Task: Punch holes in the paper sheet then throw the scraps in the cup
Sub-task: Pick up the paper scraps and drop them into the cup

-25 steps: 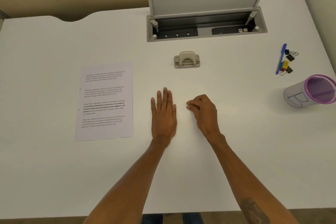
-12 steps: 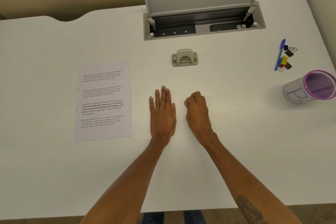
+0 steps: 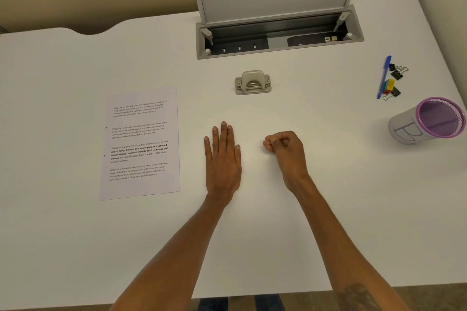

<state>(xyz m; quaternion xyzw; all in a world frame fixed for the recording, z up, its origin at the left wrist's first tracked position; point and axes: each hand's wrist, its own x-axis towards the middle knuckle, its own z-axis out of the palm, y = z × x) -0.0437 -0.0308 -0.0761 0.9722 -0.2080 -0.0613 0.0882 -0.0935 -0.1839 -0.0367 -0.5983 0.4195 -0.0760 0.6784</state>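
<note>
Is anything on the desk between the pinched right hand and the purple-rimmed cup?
Nothing visible: bare white desk lies between the right hand and the cup. The pen and binder clips sit farther back.

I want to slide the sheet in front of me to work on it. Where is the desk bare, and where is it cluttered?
Bare: the near strip below both hands, and between the paper sheet and the left hand. Also between the right hand and the cup. Crowded: the far right, with pen and binder clips.

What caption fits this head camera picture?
Left hand flat, right hand pinched, between punched paper and cup.
</note>
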